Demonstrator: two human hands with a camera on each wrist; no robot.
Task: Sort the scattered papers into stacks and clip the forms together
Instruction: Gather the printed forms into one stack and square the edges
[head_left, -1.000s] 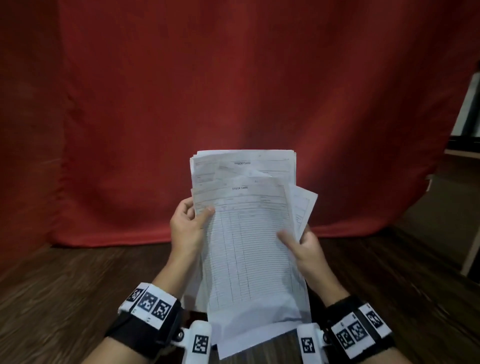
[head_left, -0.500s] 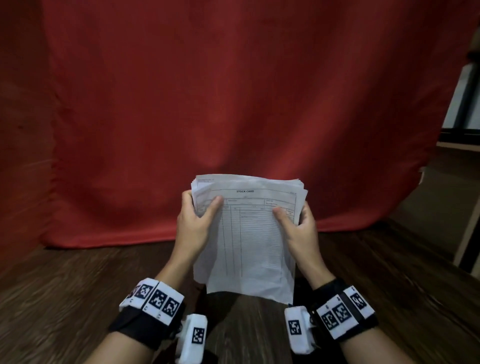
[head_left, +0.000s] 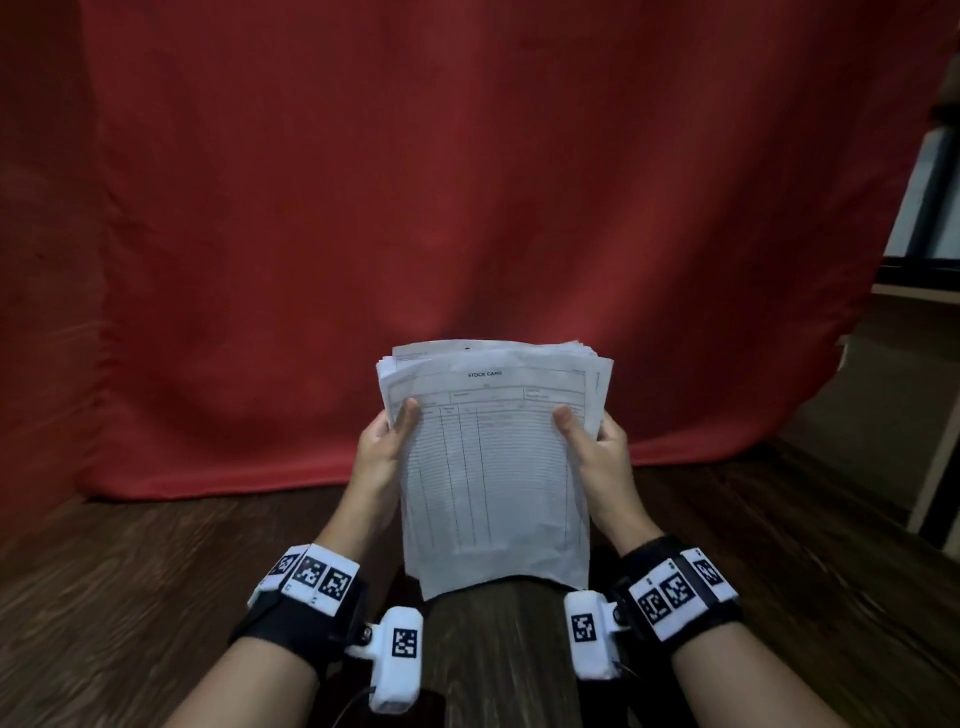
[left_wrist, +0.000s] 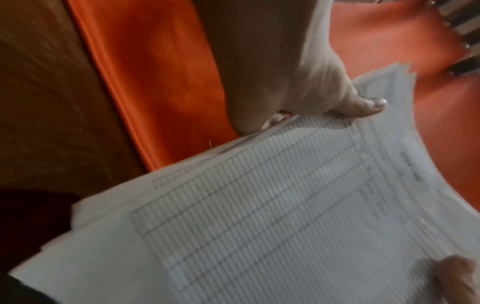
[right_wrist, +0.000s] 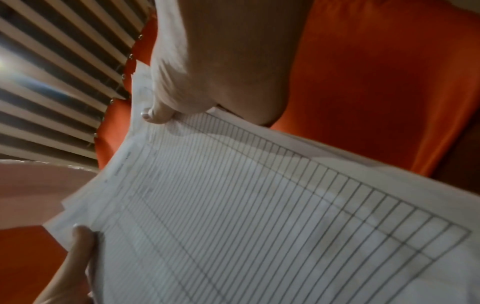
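Left hand (head_left: 382, 449), right hand (head_left: 602, 447) raised, thumbs front, gripping paper stack (head_left: 493, 467).

— What sort of place is this?
— A staged recording corner indoors, it seems: a red cloth backdrop (head_left: 467, 208) hangs across the whole far side.
— And below it?
— A dark wood-grain bench (head_left: 130, 597). A pale furniture leg (head_left: 935, 467) stands at the right, and slatted blinds (right_wrist: 52, 82) show in the right wrist view.
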